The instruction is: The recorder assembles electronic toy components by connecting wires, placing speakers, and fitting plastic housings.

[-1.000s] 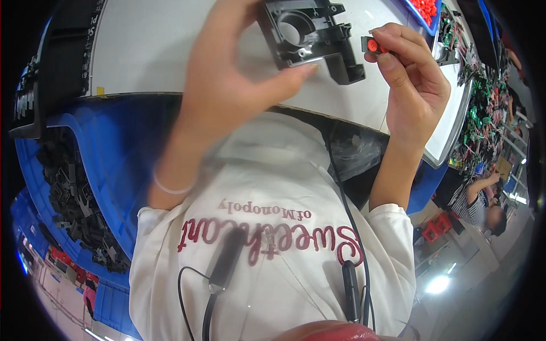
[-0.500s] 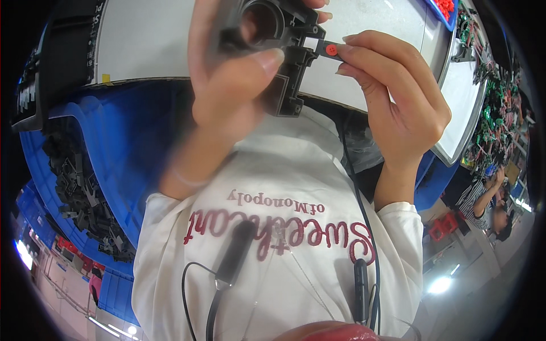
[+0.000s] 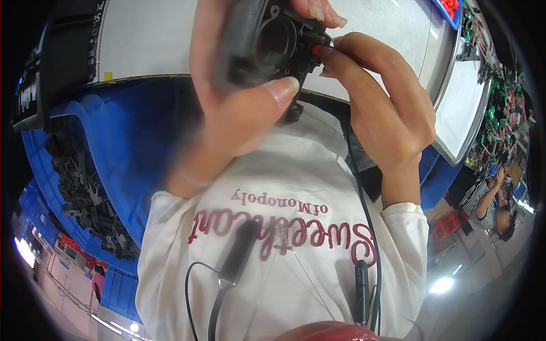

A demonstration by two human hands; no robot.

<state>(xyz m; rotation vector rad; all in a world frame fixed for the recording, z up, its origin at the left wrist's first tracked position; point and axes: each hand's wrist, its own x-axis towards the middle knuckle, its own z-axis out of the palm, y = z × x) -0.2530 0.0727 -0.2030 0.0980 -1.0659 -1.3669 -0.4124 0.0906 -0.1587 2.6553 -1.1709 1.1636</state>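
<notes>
A black plastic housing (image 3: 242, 54) with a round opening is gripped in my left hand (image 3: 239, 116), up near the top of the view. My left thumb presses along its near side and the fingertips curl over its far edge. In my right hand (image 3: 392, 108), thumb and fingers pinch a small dark part with a round red button (image 3: 317, 50). This part is at the right edge of the housing, touching it or nearly so. My fingertips cover most of it, so how it sits against the housing cannot be seen.
At the left, a blue bin (image 3: 108, 153) holds many black plastic parts (image 3: 85, 199). A white worktop (image 3: 148, 40) lies beneath my hands. Far right are a blue tray (image 3: 441, 7) of red pieces, bundles of coloured wires (image 3: 503, 119) and another person (image 3: 486, 204). A cable (image 3: 364, 199) hangs down my front.
My right hand has moved left, bringing the red-buttoned part from beside the housing to its edge. The housing has tilted and shifted slightly right in my left hand.
</notes>
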